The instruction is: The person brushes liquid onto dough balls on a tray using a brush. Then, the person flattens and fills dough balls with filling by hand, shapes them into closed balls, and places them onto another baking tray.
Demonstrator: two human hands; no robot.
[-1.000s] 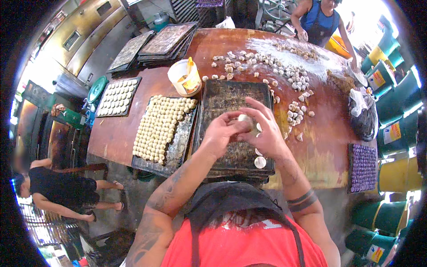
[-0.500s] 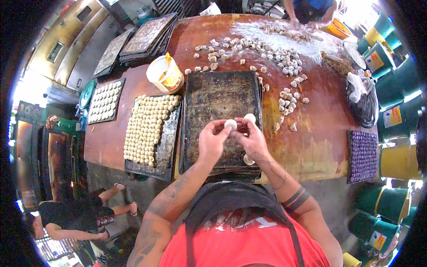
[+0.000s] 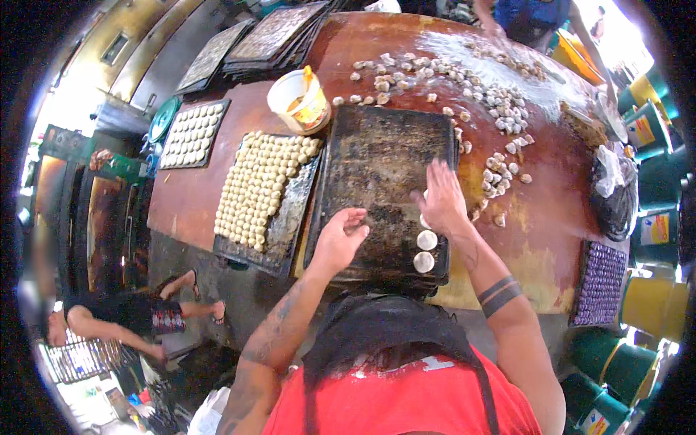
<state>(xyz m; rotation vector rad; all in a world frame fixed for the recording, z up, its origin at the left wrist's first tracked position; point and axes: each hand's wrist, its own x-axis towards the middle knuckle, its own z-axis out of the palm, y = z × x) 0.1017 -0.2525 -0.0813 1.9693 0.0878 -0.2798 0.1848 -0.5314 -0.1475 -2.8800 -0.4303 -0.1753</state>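
Dark tray (image 3: pixel 377 163) has its long axis near-to-far, dough discs (image 3: pixel 426 240) lining its right; left hand (image 3: pixel 341 241), grip loosely curled, empty; right hand (image 3: pixel 443 203) flat, fingers pointing far.

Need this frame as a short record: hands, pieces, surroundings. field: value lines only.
Left hand: half curled, nothing visibly held, over the dark tray
Right hand: flat, over the tray's right side; contact unclear
White rounds: two in plain view near the tray's right edge, on the wearer's side of the right hand
Left of tray: pale dough balls in rows
Beyond those balls: white bucket
Right of tray: floury brown lumps, loose on the table
Far right: purple pieces on another tray
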